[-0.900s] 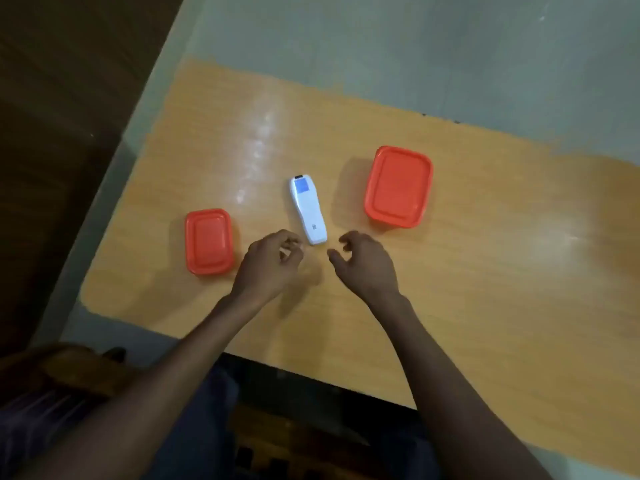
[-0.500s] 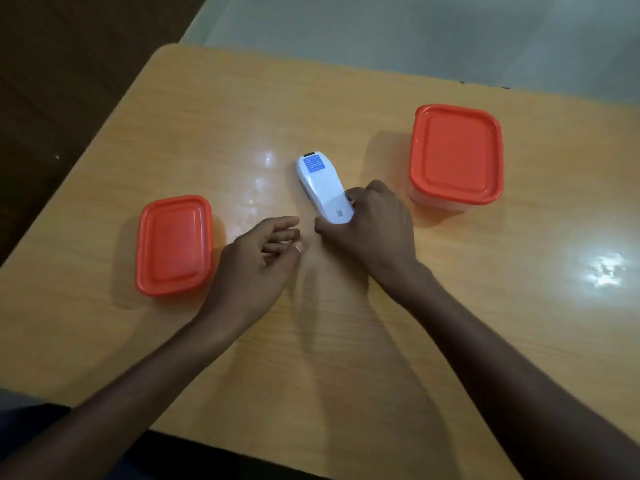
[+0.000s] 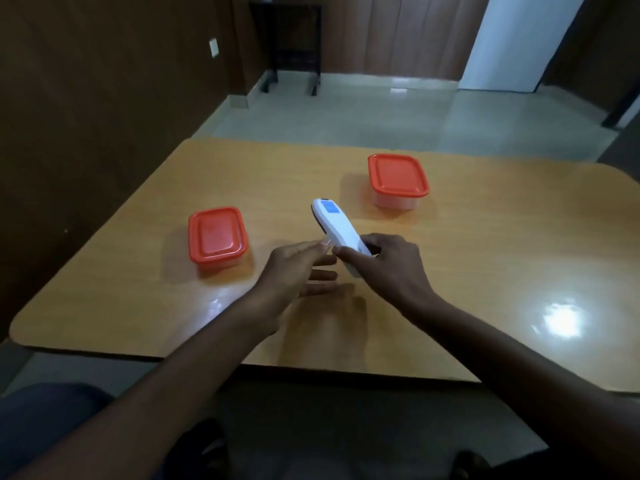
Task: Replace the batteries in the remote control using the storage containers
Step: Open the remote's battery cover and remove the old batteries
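A white remote control (image 3: 335, 226) with a blue label at its far end is tilted up off the wooden table (image 3: 485, 271). My right hand (image 3: 388, 263) grips its near end. My left hand (image 3: 299, 270) is beside it with straight fingers, its fingertips touching the remote's left side. Two containers with closed orange lids stand on the table: one at the left (image 3: 216, 237), one at the far right (image 3: 397, 179). No batteries are visible.
The table's near edge runs just in front of my forearms. Beyond the far edge lies a pale tiled floor with a dark stand (image 3: 291, 46) against the wall. A bright light reflection (image 3: 562, 318) sits on the table at the right.
My right hand closed on the remote's near end and lifted it off the table. My left hand moved in to touch its side. The camera tilted up.
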A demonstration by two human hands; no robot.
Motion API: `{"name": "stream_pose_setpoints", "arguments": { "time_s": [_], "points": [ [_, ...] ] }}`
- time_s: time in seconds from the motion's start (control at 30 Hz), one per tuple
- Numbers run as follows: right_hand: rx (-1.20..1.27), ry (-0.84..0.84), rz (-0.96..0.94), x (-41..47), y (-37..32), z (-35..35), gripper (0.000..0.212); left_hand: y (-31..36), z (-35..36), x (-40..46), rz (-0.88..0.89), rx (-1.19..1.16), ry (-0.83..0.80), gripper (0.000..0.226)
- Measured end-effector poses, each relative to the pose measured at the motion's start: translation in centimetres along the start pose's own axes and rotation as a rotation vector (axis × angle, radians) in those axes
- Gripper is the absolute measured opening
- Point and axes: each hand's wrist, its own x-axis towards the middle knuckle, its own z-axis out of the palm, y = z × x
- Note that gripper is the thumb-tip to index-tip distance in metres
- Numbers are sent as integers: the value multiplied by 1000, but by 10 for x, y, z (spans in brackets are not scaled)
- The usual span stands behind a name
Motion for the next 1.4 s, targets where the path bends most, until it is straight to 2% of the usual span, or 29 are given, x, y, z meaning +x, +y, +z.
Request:
{"name": "stream_pose_setpoints", "arguments": {
  "time_s": [0.1,0.23,0.3,0.43,0.6,0.87,1.17,1.4],
  "points": [
    [105,12,-6,-28,-3,-6,49,3,13,-14,-17,-111,-45,28],
    [554,-122,161,-36,-8,-12,49,6,20,-18,-20,-213,-61,31],
    [700,-157,221,-32,-9,-14,43,6,22,-13,-22,-200,-96,32],
    [745,-176,195,-20,3,-15,31,5,29,3,-16,-174,-134,32],
    [736,-189,192,-3,15,-12,31,-2,38,20,33,-227,-148,32],
    [812,-184,133,11,8,-5,35,-5,53,39,115,-266,-36,38],
    [651,-30,101,9,13,11,29,-9,66,29,108,-323,27,33],
    [881,-279,113,8,15,-10,43,-7,54,35,152,-289,-42,42]
  ]
}}
